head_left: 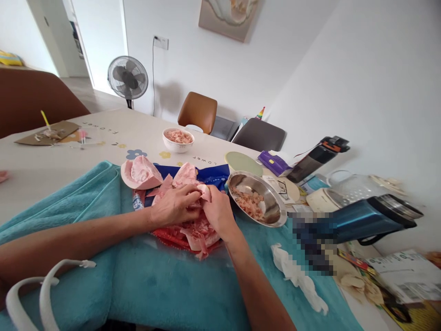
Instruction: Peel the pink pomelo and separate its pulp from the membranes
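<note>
Both my hands meet over a pile of pink pomelo pieces (193,232) lying on a red and blue bag on a teal towel (165,285). My left hand (174,206) and my right hand (217,212) are both closed on one pink pomelo segment (205,191) between them. A large pink rind piece (140,173) lies just left of the pile. A steel bowl (272,209) with peeled flesh stands right of my right hand.
A white bowl (178,139) of pink flesh stands farther back on the table. A crumpled tissue (298,278) lies on the towel at right. A blue kettle (365,220), a colander, a dark bottle and papers crowd the right side. A fan and chairs stand behind.
</note>
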{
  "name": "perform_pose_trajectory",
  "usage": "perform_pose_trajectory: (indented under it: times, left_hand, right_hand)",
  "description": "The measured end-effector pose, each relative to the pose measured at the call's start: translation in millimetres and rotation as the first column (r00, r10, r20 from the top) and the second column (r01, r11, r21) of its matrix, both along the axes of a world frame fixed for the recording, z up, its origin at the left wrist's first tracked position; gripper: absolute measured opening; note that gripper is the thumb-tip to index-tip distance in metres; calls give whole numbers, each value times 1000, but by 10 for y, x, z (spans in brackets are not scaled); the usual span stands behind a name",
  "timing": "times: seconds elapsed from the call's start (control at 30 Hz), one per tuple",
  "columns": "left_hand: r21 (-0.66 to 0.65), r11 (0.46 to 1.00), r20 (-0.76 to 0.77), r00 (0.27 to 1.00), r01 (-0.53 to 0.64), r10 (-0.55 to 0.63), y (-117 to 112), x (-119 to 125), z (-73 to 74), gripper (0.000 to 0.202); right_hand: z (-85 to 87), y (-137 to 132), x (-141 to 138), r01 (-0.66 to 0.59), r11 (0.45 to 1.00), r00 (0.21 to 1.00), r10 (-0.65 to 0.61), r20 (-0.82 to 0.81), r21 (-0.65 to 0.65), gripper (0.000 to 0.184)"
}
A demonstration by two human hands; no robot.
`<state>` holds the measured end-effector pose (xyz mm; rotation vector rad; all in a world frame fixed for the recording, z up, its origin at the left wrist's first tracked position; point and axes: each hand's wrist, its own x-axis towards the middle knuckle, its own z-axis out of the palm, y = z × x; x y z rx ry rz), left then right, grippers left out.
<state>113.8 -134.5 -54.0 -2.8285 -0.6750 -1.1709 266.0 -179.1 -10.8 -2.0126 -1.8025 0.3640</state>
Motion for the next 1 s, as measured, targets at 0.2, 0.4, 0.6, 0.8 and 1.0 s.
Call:
perform_pose_trajectory:
  times: [0.2,0.4,0.6,0.8,1.0]
  left_hand:
    - [11,1000,10,1000,-11,11,27,-4,36,6]
    - [35,997,19,998,-64,63,15,-18,-17,8]
    - [39,999,40,999,-35,34,-33,-88,-51,9]
    - [-159,987,20,1000,13,-10,-38,-93,-67,23]
    - [-296,953,-18,998,60,-68,-25,-102,-54,31]
  right_hand:
    - [-86,92,2,70,996,998,-69,-8,53,15]
    - [-240,192,114,123,981,925,-58,-376,152,16]
    - [-369,219,206,105,985,872,-24,-490,139,18]
    - [-371,104,184,41,992,851,26,-524,116,24]
    - [-374,60,177,27,991,849,45,-526,129,27]
